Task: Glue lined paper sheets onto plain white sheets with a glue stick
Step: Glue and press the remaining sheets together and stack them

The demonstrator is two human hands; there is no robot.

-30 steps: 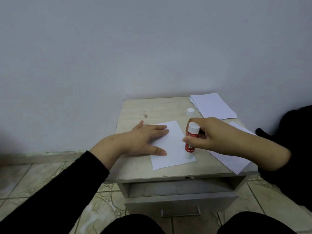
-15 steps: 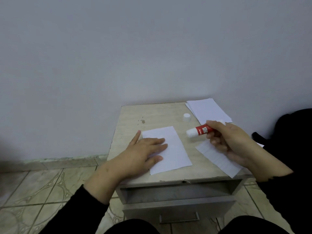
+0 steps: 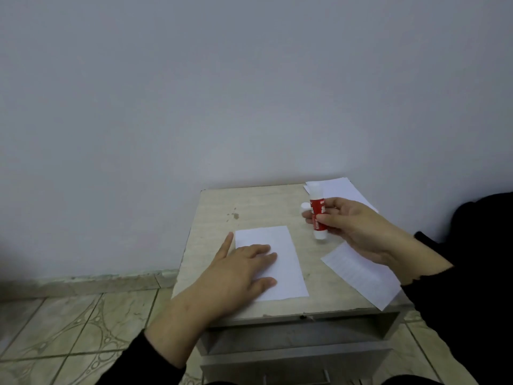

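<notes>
A plain white sheet [image 3: 286, 262] lies on the small table [image 3: 222, 215]. My left hand [image 3: 236, 273] rests flat on the sheet's left half, fingers straight. My right hand [image 3: 352, 229] grips a red and white glue stick [image 3: 317, 215], held nearly upright above the table at the right. The stick's white cap [image 3: 304, 207] stands on the table just behind it, partly hidden. A lined sheet [image 3: 361, 276] lies at the table's right front corner, partly under my right wrist.
A stack of white sheets [image 3: 341, 190] sits at the back right corner by the wall. An open drawer [image 3: 291, 337] shows under the tabletop. Tiled floor [image 3: 69, 329] lies to the left. Something black [image 3: 477, 245] is at the right.
My right hand lifted the glue stick off the white sheet, moved it right and back, and turned it from lying sideways to nearly upright. My left hand stayed on the sheet.
</notes>
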